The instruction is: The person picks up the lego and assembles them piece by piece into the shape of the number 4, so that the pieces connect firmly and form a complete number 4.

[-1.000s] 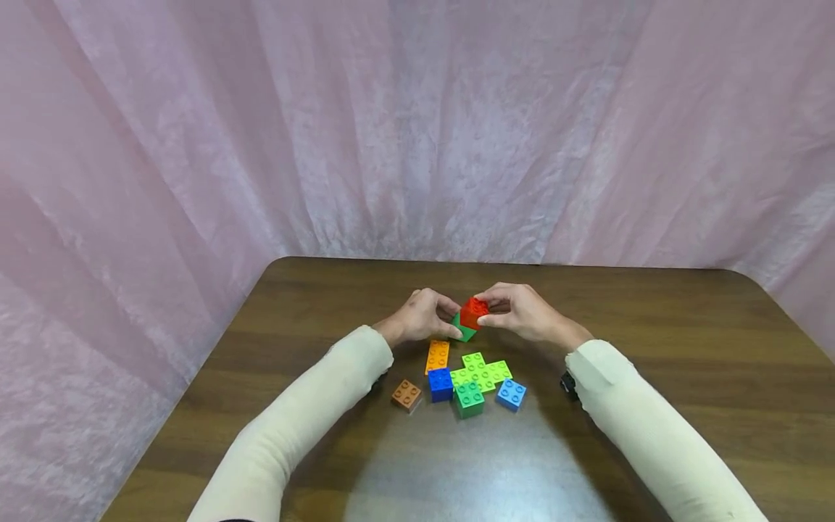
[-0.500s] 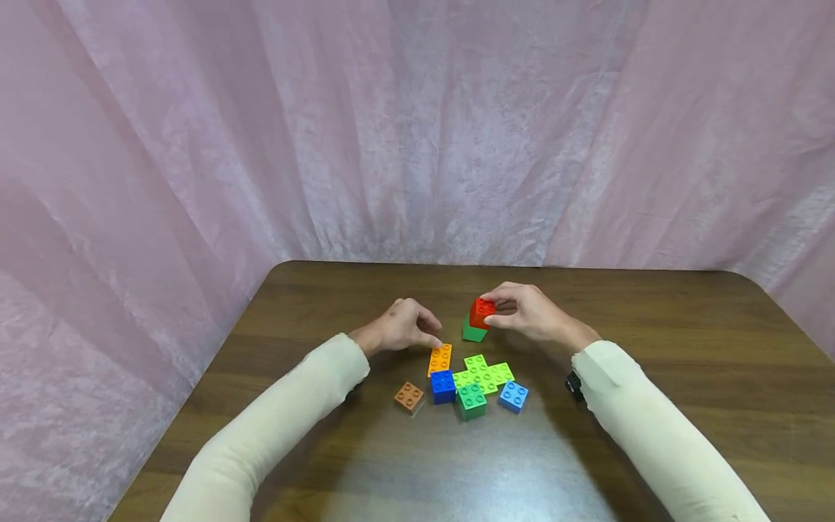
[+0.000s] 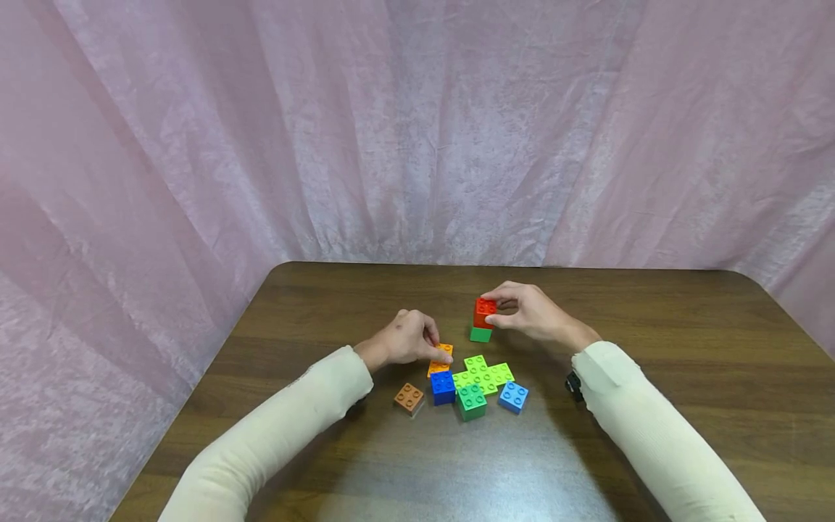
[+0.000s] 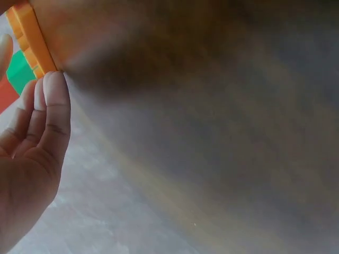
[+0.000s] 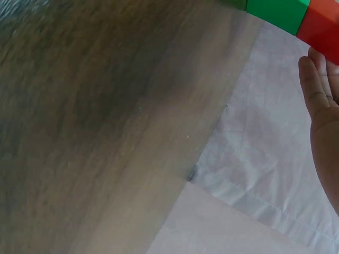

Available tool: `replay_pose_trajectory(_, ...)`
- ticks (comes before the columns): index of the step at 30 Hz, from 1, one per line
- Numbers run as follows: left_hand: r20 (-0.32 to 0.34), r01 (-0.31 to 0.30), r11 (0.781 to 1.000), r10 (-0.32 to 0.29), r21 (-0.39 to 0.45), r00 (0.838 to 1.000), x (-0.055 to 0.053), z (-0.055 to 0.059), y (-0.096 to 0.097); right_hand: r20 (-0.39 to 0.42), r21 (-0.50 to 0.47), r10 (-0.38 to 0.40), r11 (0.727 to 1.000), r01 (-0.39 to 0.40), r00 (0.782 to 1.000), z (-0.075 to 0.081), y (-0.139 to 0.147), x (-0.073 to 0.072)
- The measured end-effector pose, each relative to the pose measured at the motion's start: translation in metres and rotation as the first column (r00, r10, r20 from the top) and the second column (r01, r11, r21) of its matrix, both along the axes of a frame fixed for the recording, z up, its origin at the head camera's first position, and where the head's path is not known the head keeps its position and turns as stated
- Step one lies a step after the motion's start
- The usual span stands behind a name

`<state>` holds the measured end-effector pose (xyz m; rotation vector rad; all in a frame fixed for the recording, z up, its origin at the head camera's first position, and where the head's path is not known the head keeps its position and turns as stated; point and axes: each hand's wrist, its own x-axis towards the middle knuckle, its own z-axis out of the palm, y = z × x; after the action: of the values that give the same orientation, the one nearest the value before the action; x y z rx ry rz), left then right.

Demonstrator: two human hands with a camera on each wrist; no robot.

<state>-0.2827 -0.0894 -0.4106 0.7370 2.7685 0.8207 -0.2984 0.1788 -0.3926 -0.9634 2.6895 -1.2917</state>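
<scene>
My right hand pinches a red toy brick between thumb and fingers. The red brick sits on a green brick, which stands on the table; both show at the top of the right wrist view as a red brick beside a green brick. My left hand grips a flat orange brick, fingertips at its far end and thumb across its right side. In the left wrist view the fingertips touch one end of the orange brick, while the thumb is partly cut off.
Nearer me lie a dark blue brick, a lime cross-shaped piece, a second green brick, a light blue brick and a brown brick. The wooden table ends at a pink curtain.
My left hand has left the green brick, moved toward me and taken hold of the orange brick. The red and green bricks have shifted slightly right and stand straighter, still with my right hand.
</scene>
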Motion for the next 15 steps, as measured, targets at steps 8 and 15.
replay_pose_trajectory(8,0.006,-0.001,0.999,0.001,-0.038,1.0,0.0024,0.0016,0.004,0.03,0.014,-0.064,0.998,0.064,0.998,-0.0016,-0.0012,-0.001)
replay_pose_trajectory(15,-0.017,0.066,0.995,-0.068,-0.072,0.998,0.0009,0.0037,0.0012,0.042,0.009,-0.049,0.999,0.048,0.998,-0.0039,-0.0029,-0.0026)
